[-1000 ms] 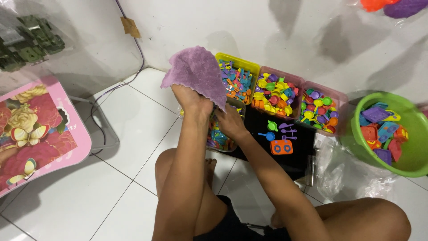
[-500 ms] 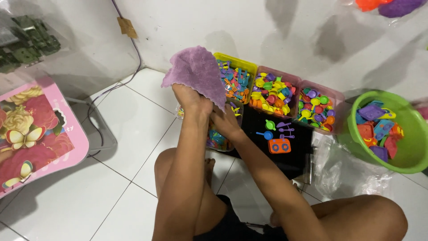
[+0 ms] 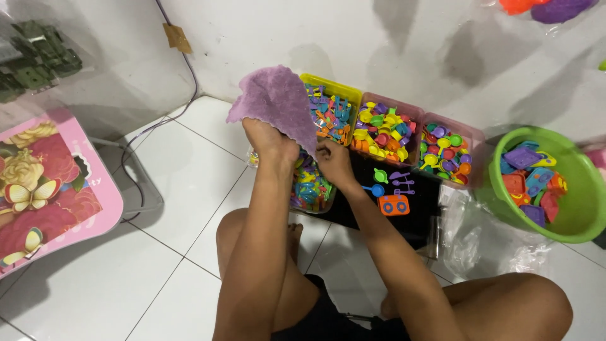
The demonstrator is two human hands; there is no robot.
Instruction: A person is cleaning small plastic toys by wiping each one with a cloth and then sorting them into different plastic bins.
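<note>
Little differs from half a second ago: both hands stay raised over the toy bins with the purple cloth [image 3: 278, 104] between them, and the view has only drifted slightly, the bins sitting a touch further right in frame.

The left hand [image 3: 270, 140] has its grip closed on the lower edge of the cloth, bunching it — the fabric stands up from the fist and spreads toward the wall, so its long axis runs from the fist up and away, with the free rounded edge pointing at the wall. The right hand [image 3: 334, 164] is just beside it, fingers curled at the cloth's hanging right corner; whether that grip pinches the fabric or something small under it cannot be told.

Below the hands sits a clear tub of mixed small toys [image 3: 312, 189]. Beyond it stand a yellow bin [image 3: 350, 95] and two pink bins [image 3: 410, 107] of bright plastic pieces. An orange toy radio [image 3: 394, 204] lies on a black mat [image 3: 416, 221], and a green basin [image 3: 581, 215] sits to the right on the tiled floor [image 3: 158, 284] — a pink folding table [image 3: 95, 202] stands at the left.
</note>
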